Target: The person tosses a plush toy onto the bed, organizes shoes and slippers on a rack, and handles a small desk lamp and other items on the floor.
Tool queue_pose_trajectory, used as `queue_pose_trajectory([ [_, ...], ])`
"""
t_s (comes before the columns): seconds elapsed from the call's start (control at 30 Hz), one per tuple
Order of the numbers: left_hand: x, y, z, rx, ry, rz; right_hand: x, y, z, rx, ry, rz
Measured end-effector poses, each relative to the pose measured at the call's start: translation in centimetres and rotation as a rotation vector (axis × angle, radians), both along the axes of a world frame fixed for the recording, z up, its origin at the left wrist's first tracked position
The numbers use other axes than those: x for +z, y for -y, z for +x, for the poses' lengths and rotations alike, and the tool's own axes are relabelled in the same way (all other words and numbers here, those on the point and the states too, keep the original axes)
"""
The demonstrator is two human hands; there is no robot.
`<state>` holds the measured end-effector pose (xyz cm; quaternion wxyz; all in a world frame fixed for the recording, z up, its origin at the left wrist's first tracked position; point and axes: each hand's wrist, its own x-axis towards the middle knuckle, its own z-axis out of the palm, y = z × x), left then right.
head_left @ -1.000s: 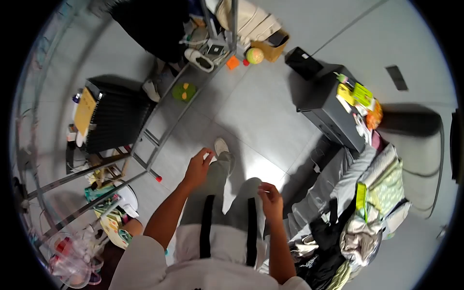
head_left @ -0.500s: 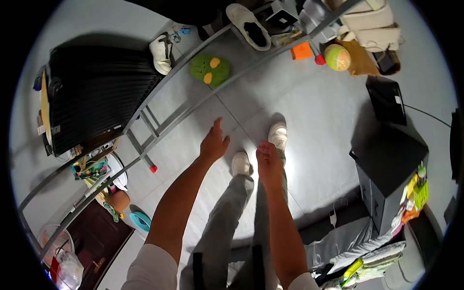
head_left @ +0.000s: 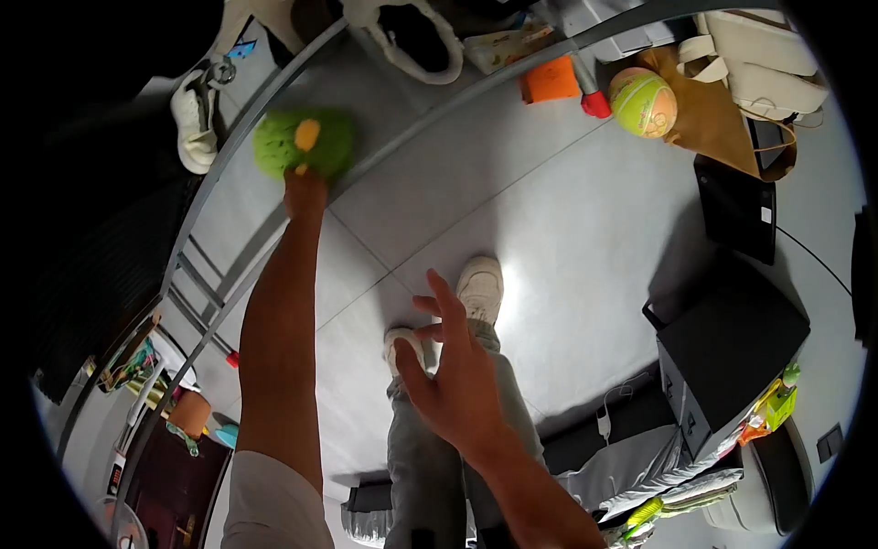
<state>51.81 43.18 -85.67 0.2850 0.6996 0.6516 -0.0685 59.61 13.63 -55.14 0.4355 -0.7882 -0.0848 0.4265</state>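
Note:
My left hand reaches far forward past the grey metal rail, its fingers closed at the near edge of a green plush toy. The toy has two yellow-orange patches; the fingers partly cover the nearer one. It looks slightly blurred, and whether it still rests on the floor I cannot tell. Over my legs and shoes, my right hand is open and holds nothing, with its fingers spread.
A curved metal frame crosses the left and top. White shoes, an orange box, a wrapped ball and a paper bag lie beyond. A black cabinet stands at right on the tiled floor.
My left hand has reached forward to the green plush toy and closed at its edge. My right hand has come nearer and its fingers have spread. The view has shifted forward.

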Motion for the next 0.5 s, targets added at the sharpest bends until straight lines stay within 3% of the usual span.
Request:
queue_pose_trajectory([
  [0.07, -1.4, 0.7, -1.3, -0.016, -0.048, 0.101, -0.9, 0.5, 0.3, -0.035, -0.017, -0.048],
  [0.13, 0.6, 1.0, -0.5, -0.076, -0.060, 0.159, -1.5, 1.1, 0.0, -0.071, -0.041, -0.075],
  [0.2, 3.9, 1.7, 0.5, 0.170, 0.187, 0.113, -2.5, 2.0, -0.5, -0.098, -0.040, -0.092],
  [0.3, 9.6, 4.6, -0.1, 0.064, 0.329, 0.060, -3.0, 3.2, -2.2, -0.140, -0.007, -0.110],
  [0.33, 9.0, 4.9, -2.1, 0.012, 0.358, 0.003, -3.1, 3.6, -2.9, -0.152, 0.015, -0.113],
  [0.37, 9.2, 5.9, -4.3, -0.311, 0.261, 0.127, -3.5, 3.8, -4.3, -0.296, -0.053, -0.076],
  [0.4, 14.4, 10.2, -2.8, 0.115, 0.502, -0.160, -4.0, 4.3, -6.0, -0.443, -0.119, -0.037],
  [0.43, 13.7, 12.4, -4.8, 0.447, 0.857, -0.416, -4.9, 5.1, -7.5, -0.592, -0.178, 0.004],
  [0.5, 23.1, 18.0, -3.2, 0.722, 0.981, -0.695, -9.7, 7.4, -14.6, -0.766, -0.277, -0.087],
])
